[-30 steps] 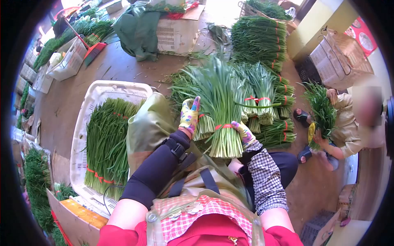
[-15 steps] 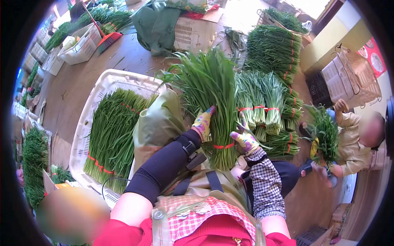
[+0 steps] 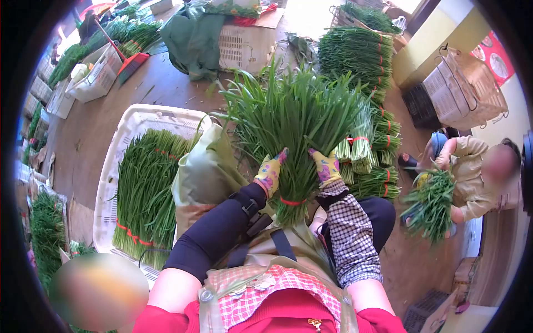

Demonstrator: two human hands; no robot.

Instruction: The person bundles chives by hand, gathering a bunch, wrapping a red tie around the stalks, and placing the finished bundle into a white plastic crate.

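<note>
A large bunch of leafy greens that look like garlic chives (image 3: 294, 127) stands upright in front of me, tied near its base with a red band (image 3: 292, 202). Its leaf tops fan out wide. My left hand (image 3: 270, 173), in a yellow patterned glove, is closed around the left side of the bunch above the band. On the opposite side my right hand (image 3: 325, 166), in a matching glove, grips the leaves at about the same height. The fingers of both hands are partly hidden among the leaves.
At left, a white crate (image 3: 105, 205) holds tied bunches (image 3: 147, 188). Stacked bunches (image 3: 355, 61) reach back on the right. A person (image 3: 472, 177) sits at right, holding loose greens (image 3: 432, 197). A red broom (image 3: 132, 65) and a green cloth (image 3: 191, 41) are farther back.
My right hand has gone from beside the red band up onto the leaves and closed on them. The leaf tops have spread wider to the right. The camera view has shifted slightly.
</note>
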